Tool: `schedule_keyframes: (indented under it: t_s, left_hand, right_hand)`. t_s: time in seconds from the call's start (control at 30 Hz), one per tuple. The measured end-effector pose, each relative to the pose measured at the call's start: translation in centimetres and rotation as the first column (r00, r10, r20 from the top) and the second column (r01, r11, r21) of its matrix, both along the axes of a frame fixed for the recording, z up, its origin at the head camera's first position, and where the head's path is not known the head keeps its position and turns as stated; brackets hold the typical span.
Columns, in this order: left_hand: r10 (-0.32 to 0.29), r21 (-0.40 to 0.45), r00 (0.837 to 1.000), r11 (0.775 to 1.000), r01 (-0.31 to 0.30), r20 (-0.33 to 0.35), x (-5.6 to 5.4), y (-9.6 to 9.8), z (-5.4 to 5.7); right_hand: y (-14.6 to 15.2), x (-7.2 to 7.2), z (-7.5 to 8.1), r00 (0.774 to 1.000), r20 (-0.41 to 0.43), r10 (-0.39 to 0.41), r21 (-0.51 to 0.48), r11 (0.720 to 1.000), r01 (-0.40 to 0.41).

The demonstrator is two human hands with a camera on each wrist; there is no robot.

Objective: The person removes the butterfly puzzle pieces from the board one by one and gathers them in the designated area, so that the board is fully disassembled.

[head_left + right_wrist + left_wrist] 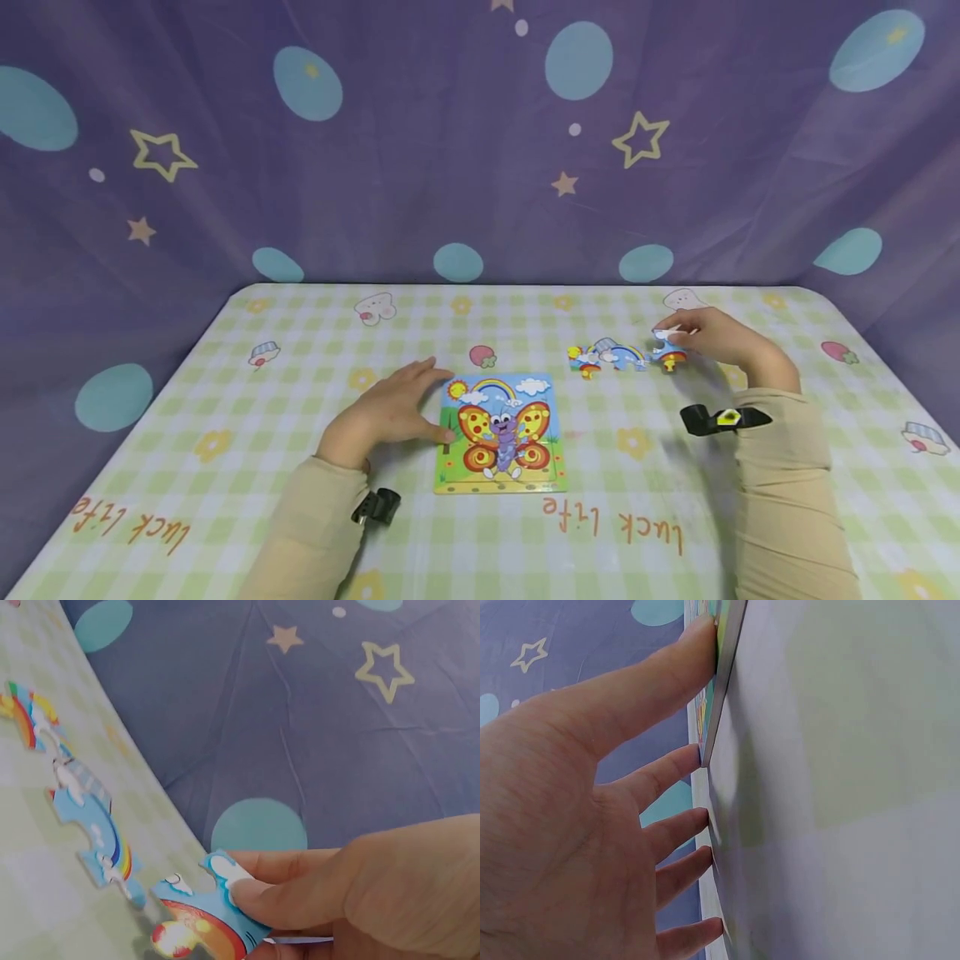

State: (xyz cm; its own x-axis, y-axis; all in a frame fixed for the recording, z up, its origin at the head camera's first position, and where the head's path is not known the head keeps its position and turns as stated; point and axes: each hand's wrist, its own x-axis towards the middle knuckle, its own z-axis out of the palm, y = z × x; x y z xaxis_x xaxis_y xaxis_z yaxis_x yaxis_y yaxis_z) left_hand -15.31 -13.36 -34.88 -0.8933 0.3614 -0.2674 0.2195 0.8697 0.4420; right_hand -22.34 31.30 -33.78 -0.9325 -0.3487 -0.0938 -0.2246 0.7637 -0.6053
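The butterfly puzzle board lies in the middle of the table, showing a purple butterfly with orange wings under a rainbow and sun. At its left side is my left hand, fingers spread and fairly straight, with the thumb tip on the board's edge. In the left wrist view the thumb overlaps the board's edge while the other fingertips rest low at the tabletop. My right hand pinches a jigsaw piece between thumb and fingers, tilted up at the back right. It shows blue sky, a white cloud and a red-orange patch.
Left of the right hand, two more jigsaw pieces lie on the tablecloth: one with a rainbow, another with a sun and orange patch. The checked tablecloth ends at a purple curtain behind the table.
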Motion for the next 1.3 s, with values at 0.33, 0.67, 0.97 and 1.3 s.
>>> schedule_keyframes:
  t_s: [0.33,0.67,0.97,1.3]
  left_hand:
    - [-0.002,0.011,1.0,1.0,0.002,-0.007,0.0,-0.1,-0.1]
    - [-0.019,-0.004,1.0,1.0,0.019,0.013,0.1,-0.1,0.1]
    - [-0.027,-0.006,0.999,1.0,0.027,0.04,0.1,0.0,0.3]
    - [-0.085,0.089,0.993,0.993,0.078,0.08,0.0,-0.6,0.3]
  right_hand:
    - [0.5,-0.2,-1.1,0.999,0.033,-0.011,0.036,0.999,0.01]
    - [0.5,-0.6,-1.6,0.998,0.044,-0.037,0.037,0.999,0.035]
    - [-0.7,-0.8,-1.2,0.994,-0.024,-0.109,0.02,0.994,0.109]
    - [-3.8,-0.5,-0.1,0.998,0.015,0.061,-0.041,0.997,-0.061]
